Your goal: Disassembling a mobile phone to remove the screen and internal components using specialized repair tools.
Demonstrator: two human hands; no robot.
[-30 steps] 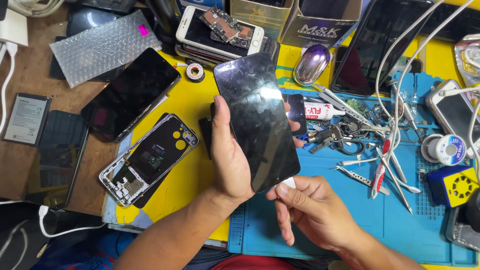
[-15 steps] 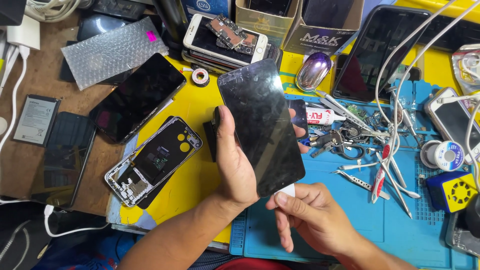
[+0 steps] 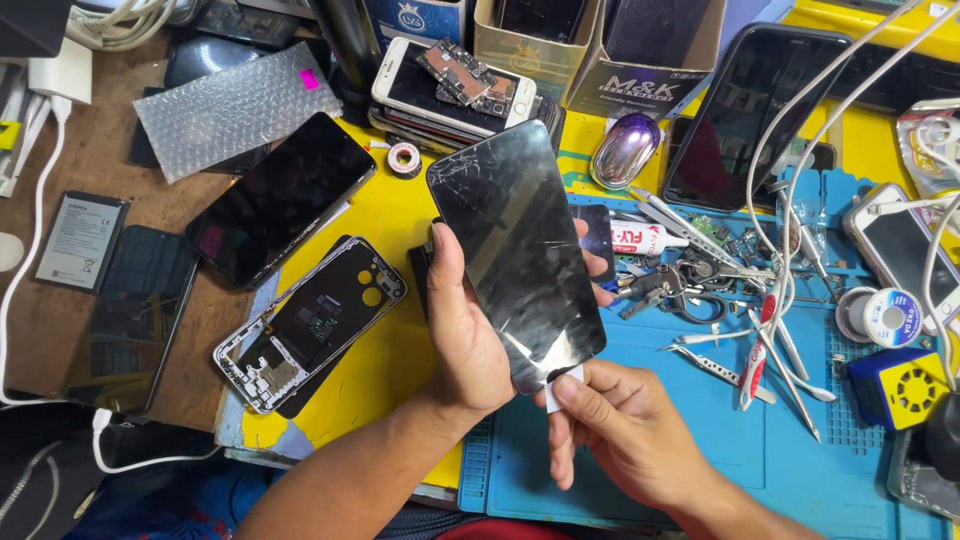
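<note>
My left hand [image 3: 466,330] grips a black phone screen [image 3: 515,250] with cracked glass along its left edge, holding it upright and tilted above the mats. My right hand [image 3: 620,435] sits just below the screen's lower corner, thumb and fingers pinching a small white tab [image 3: 563,388] there. An opened phone frame [image 3: 305,335] with exposed boards lies on the yellow mat [image 3: 385,350] left of my left hand.
Tweezers and small tools [image 3: 745,345] lie scattered on the blue mat [image 3: 800,460]. A black phone [image 3: 280,200], a battery [image 3: 80,240], bubble wrap [image 3: 230,105], a phone stack [image 3: 455,90], cardboard boxes [image 3: 640,50], a solder spool [image 3: 885,315] and white cables [image 3: 820,120] crowd the bench.
The screen has tipped slightly, showing more glare and its cracks. My right hand's fingers have closed on the white tab at the lower corner.
</note>
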